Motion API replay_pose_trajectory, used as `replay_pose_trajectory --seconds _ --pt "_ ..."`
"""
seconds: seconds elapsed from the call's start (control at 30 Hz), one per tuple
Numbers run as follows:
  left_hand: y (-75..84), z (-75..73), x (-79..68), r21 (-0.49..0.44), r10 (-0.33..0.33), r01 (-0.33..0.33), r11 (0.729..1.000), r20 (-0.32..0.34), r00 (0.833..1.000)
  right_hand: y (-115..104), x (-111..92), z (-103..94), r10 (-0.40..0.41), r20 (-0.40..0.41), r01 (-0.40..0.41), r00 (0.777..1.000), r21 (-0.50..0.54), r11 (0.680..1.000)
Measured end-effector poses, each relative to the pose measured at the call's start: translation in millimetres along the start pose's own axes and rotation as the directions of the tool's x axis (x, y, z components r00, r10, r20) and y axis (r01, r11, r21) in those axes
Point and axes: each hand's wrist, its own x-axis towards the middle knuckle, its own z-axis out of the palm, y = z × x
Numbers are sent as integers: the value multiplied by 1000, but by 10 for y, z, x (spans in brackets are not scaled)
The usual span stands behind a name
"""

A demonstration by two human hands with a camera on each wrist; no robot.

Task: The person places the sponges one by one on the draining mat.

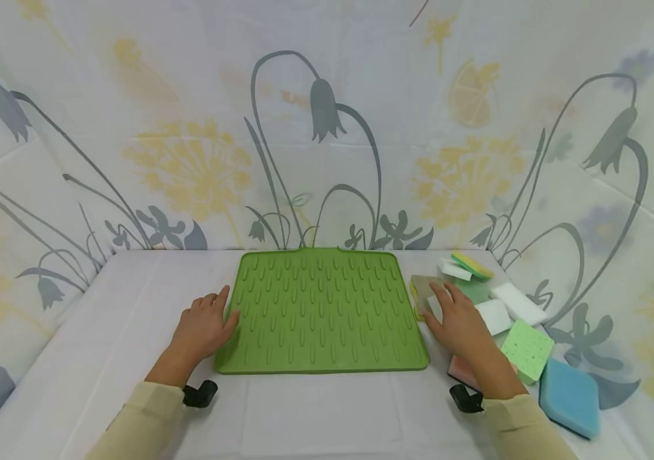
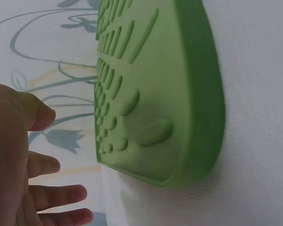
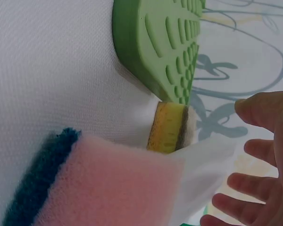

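A green rubber mat [image 1: 333, 358] with rows of raised oval ridges lies flat on the table. My left hand [image 1: 203, 324] hovers by its left edge, fingers loosely spread and holding nothing; the left wrist view shows a gap between them and the mat. On the other side, my right hand [image 1: 460, 324] is over a group of sponges, its fingers relaxed and apart, gripping nothing. Nearest to it are a yellow sponge [image 3: 167, 127] with a greyish pad, a pink sponge [image 3: 113, 179] with a dark scouring layer, and a white block [image 1: 494, 317]. The hand partly hides these.
Further right lie a light green sponge [image 1: 527, 351] and a blue sponge [image 1: 568, 397] with a dark underside. Behind are more white blocks [image 1: 518, 304], a dull green piece [image 1: 474, 291] and a yellow-and-green sponge [image 1: 472, 264]. A flower-printed cloth [image 1: 327, 179] hangs behind the table.
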Motion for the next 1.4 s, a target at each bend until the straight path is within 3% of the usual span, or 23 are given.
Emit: replay_pose_trajectory --seconds 0.7,0.93,1.4 --pt "-45 184 -24 -47 -26 30 998 83 996 33 53 -42 60 90 -60 994 -5 998" --pt "-39 203 -29 -56 -36 40 998 69 997 39 71 -28 31 78 -31 996 -9 999" --pt "-13 256 -39 -207 -123 138 969 83 989 23 89 -6 -19 12 19 1000 -10 1000"
